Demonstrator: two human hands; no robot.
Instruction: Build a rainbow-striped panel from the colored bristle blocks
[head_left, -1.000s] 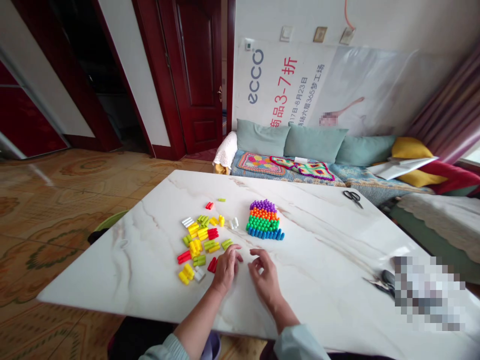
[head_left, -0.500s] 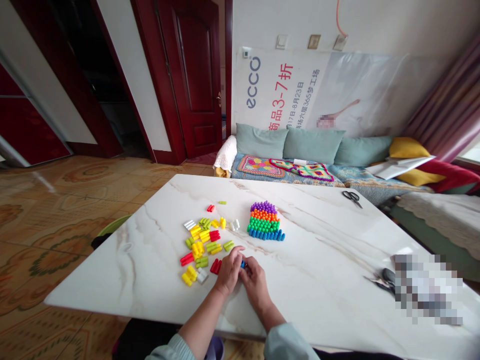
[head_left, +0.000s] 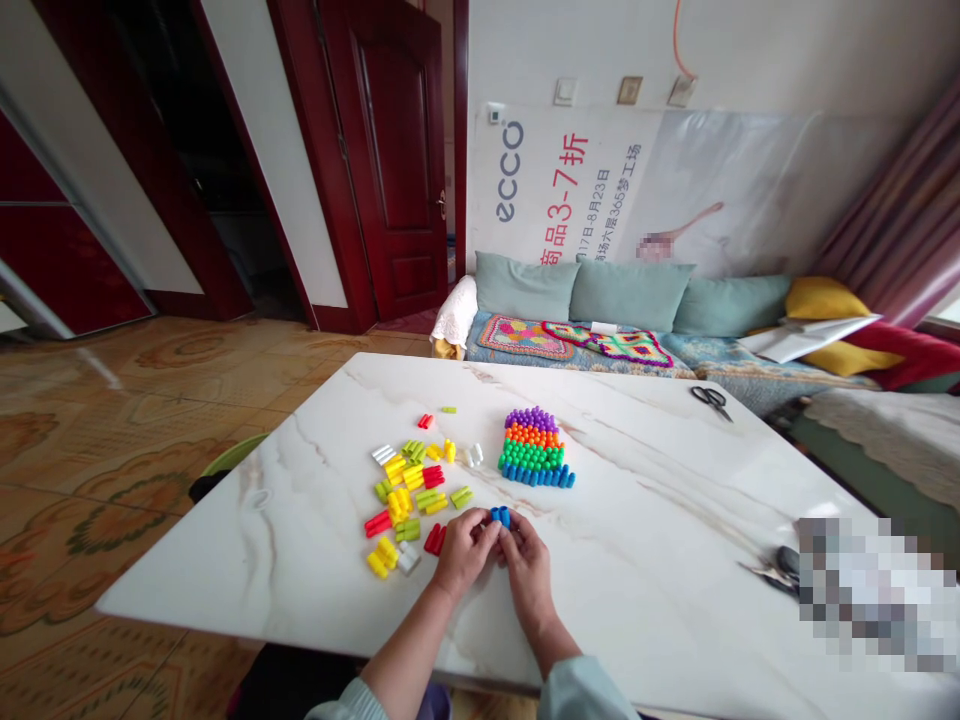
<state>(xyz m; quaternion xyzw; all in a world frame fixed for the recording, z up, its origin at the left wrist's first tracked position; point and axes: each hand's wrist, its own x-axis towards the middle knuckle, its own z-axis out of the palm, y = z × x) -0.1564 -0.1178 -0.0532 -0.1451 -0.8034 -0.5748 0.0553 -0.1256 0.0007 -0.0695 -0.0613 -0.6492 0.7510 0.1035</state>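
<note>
My left hand (head_left: pixel 463 550) and my right hand (head_left: pixel 525 558) meet near the front of the white marble table (head_left: pixel 645 560), fingers pinched together on small blue plastic pieces (head_left: pixel 500 516) held between them. Just beyond the hands lies a flat block of joined pieces (head_left: pixel 535 448) in purple, orange, green and blue rows. To the left of my left hand is a scatter of loose pieces (head_left: pixel 409 485), yellow, green, red and white. A red piece (head_left: pixel 434 539) lies right beside my left hand.
Black scissors (head_left: pixel 710 399) lie at the table's far right edge. Another pair of scissors (head_left: pixel 772 570) lies at the near right beside a blurred patch. Behind the table stands a sofa (head_left: pixel 637 320) with cushions. A green object (head_left: pixel 225 455) shows below the table's left edge.
My hands were apart and open a second ago. They came together over the table and now pinch the blue pieces, lifted slightly toward the joined block.
</note>
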